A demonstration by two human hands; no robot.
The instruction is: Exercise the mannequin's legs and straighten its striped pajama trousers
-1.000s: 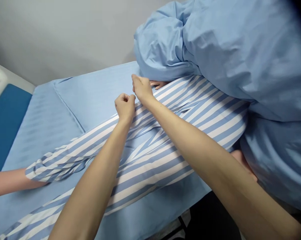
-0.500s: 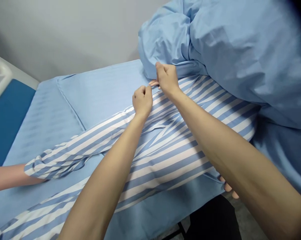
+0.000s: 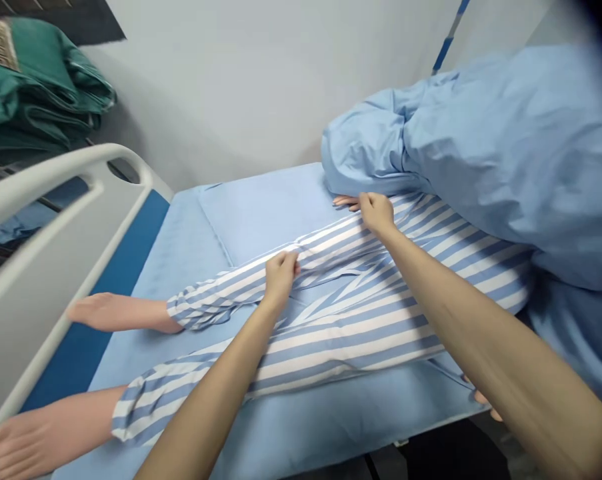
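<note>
Blue-and-white striped trousers (image 3: 325, 337) cover the legs of a figure lying on the bed. My left hand (image 3: 281, 275) is closed, at about knee height over the far trouser leg; its fingertips are turned away. Farther up the same leg, at the thigh, my right hand (image 3: 377, 212) is closed close to the folded-back blue quilt (image 3: 461, 147). Whether either hand pinches cloth is hidden. The figure's fingers (image 3: 347, 201) show beside my right hand, under the quilt's edge. Two bare feet (image 3: 98, 312) stick out of the trouser cuffs.
The light blue sheet (image 3: 265, 213) lies under the legs. A white and blue bed end board (image 3: 131, 247) stands at the left. Green folded fabric (image 3: 45, 87) is behind it. A pale wall (image 3: 261, 87) runs along the far side. A blue-and-white pole (image 3: 445, 50) rises behind the quilt.
My view has swung left and widened, bringing the feet and end board into sight. My left hand has moved down the leg, away from my right hand, which stays near the quilt.
</note>
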